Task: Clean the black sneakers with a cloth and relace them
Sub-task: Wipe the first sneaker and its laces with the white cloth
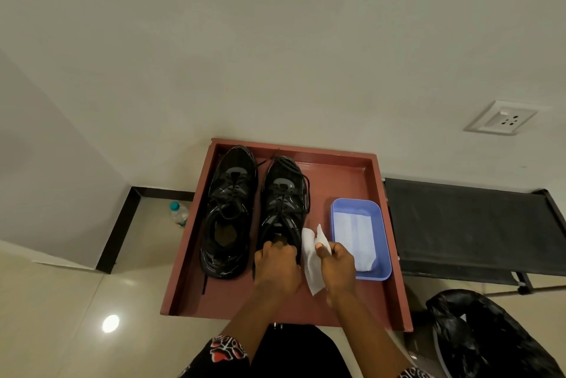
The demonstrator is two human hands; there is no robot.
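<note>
On the red-brown tray [382, 255], two black sneakers [229, 212] stand side by side, toes toward the wall; the left hand [277, 267] curls round the right-side sneaker's [283, 203] heel while the right hand [337, 264] pinches a white cloth [312, 258] just beside it, near a blue tub [386, 243] of folded cloths

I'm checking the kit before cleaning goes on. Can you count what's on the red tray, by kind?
Sneakers: 2
Loose cloth, held in the right hand: 1
Blue tub with folded cloths inside: 1
Total: 4 things on the tray; the left hand grips the right-side sneaker's heel.
</note>
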